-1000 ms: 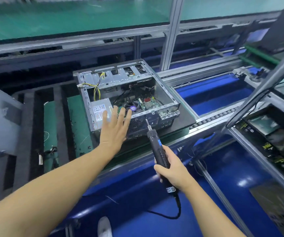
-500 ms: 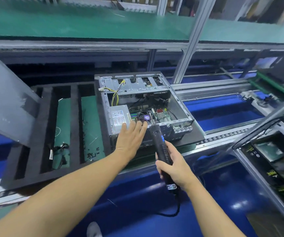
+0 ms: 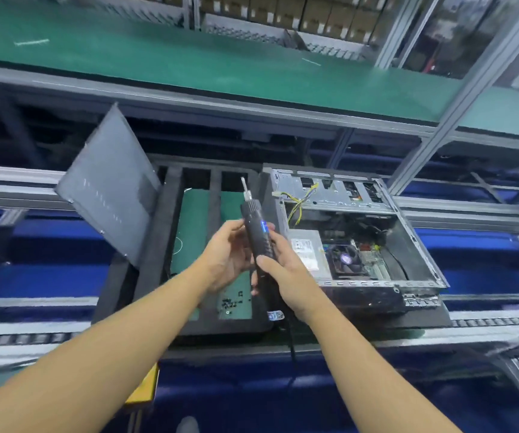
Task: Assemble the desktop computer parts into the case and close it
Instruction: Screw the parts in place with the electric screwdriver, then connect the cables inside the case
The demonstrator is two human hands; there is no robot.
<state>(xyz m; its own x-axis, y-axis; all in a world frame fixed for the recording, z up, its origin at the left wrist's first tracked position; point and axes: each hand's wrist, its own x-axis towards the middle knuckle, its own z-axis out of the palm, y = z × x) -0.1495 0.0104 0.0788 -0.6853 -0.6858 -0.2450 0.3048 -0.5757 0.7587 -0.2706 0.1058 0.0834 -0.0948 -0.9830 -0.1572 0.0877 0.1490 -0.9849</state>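
The open metal computer case [image 3: 420, 245] lies on its side on a black foam pallet [image 3: 145, 276], right of centre. Inside it are a power supply [image 3: 309, 251], a fan-topped motherboard [image 3: 345, 259] and yellow cables [image 3: 299, 204]. A grey side panel [image 3: 111, 195] leans upright at the left of the pallet. Left of the case, my right hand [image 3: 286, 273] grips the black electric screwdriver [image 3: 256, 235] by its lower body, bit pointing up. My left hand [image 3: 228, 254] cups the screwdriver's upper body from the left, fingers touching it.
Small dark screws [image 3: 230, 303] lie on the green mat in the pallet's recess. The pallet rides on a conveyor with roller rails [image 3: 498, 321]. A green shelf [image 3: 189, 57] runs overhead behind, held by aluminium posts [image 3: 458, 98]. The screwdriver's cord [image 3: 291, 339] hangs down in front.
My left hand has left the case edge and come onto the screwdriver. The screwdriver has lifted away from the case and moved left. The view has swung left, so the case sits further right.
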